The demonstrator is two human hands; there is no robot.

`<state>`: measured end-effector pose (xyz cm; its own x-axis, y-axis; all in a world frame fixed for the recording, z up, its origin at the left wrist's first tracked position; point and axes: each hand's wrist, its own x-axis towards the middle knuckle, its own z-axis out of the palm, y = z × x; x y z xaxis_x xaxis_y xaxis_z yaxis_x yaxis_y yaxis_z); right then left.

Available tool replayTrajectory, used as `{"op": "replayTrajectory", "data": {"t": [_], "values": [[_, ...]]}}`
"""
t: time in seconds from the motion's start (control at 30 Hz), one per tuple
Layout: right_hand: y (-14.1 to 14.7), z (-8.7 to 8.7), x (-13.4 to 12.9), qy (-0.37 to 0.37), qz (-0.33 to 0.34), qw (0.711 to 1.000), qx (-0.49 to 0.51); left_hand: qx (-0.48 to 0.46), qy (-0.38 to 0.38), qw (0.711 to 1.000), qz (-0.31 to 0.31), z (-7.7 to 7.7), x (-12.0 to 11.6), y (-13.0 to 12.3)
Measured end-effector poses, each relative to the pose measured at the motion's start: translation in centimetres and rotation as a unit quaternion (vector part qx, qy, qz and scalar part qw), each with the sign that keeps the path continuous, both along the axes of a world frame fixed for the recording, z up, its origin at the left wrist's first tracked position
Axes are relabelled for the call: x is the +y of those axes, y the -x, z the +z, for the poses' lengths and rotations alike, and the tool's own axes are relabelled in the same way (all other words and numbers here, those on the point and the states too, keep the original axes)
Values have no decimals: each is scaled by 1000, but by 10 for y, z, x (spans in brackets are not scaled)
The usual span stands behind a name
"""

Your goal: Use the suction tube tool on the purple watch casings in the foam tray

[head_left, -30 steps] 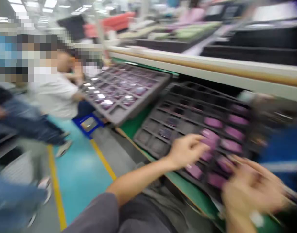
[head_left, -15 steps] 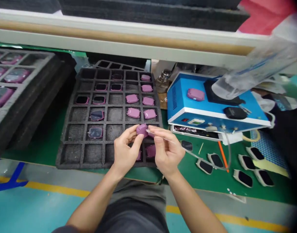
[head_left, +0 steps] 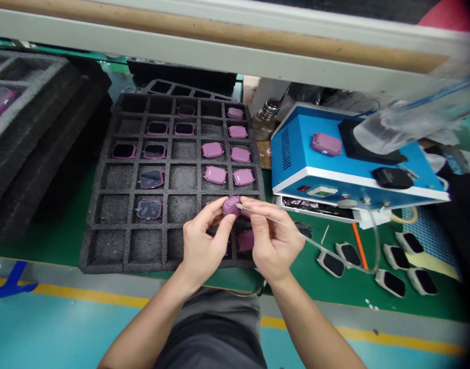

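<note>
Between thumb and fingers, my left hand (head_left: 207,236) grips a purple watch case (head_left: 231,206), held above the foam tray. My right hand (head_left: 275,238) is closed round a thin clear tube (head_left: 315,248) whose narrow tip meets the right side of the case; whether it touches or stops just short I cannot tell. The tube loops away toward the blue machine (head_left: 307,180). Below both hands lies the dark grey foam tray (head_left: 103,210), with purple watch cases (head_left: 215,175) in several of its compartments, some with the dark screen up. My hands hide part of its lower right.
Left stand stacked foam trays (head_left: 52,97) with more cases. On the blue machine sit a purple case (head_left: 326,144) and a clear cylinder (head_left: 381,130). White-framed watches (head_left: 390,283), an orange stick (head_left: 360,247) and a glass bottle (head_left: 266,119) are on the right. A shelf edge (head_left: 219,43) crosses above.
The view has shifted slightly, so the tray and machine sit differently in the picture. Both hands keep the same hold, with the tube tip still at the case.
</note>
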<state>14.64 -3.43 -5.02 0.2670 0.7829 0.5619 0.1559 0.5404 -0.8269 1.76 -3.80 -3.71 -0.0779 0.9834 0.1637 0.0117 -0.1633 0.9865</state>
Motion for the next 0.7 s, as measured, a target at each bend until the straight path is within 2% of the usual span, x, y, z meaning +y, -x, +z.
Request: {"op": "replayTrajectory", "data": {"t": [0.7], "values": [[-2,-1,-1,29,-8,999,-10,29,-3,1000,4,2,0,0]]}}
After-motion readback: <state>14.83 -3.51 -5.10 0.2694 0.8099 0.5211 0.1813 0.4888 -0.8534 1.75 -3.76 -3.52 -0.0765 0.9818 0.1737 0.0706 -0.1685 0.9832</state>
